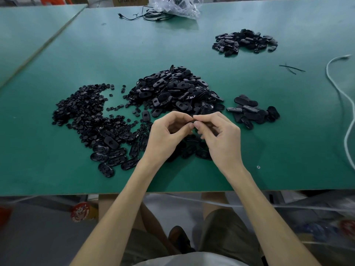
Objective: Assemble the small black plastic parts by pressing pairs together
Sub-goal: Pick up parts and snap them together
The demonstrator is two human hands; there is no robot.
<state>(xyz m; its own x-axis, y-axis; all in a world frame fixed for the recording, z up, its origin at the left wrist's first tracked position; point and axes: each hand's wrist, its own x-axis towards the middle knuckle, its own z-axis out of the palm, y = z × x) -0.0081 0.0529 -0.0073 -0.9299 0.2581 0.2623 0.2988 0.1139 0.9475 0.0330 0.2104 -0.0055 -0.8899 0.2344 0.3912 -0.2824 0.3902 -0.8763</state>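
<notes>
1. The left hand and right hand are raised just above the worktop, near its front edge, with their fingertips meeting.
2. Grip: both hands are closed in a pinch on one black part, thumb and forefinger of each bearing on it from opposite sides. Only a sliver of it shows between the fingers, so I cannot tell whether it is a single piece or a pair already mated.
3. Judgement: the opposed pinch suits squeezing two halves together, so the pressing step appears to be in hand.
4. Stock lies within reach. A heap of small round pieces is to the left, and a large heap of oval shells sits straight ahead, with more shells under the wrists. This probably lets each hand draw one component.
5. A small group of ovals lies just right of the hands, and a further pile sits well apart at the far right. Both are likely finished output, though this is unconfirmed.
6. Also present are a clear plastic bag and black cables at the far edge, and a white cord along the right.
</notes>
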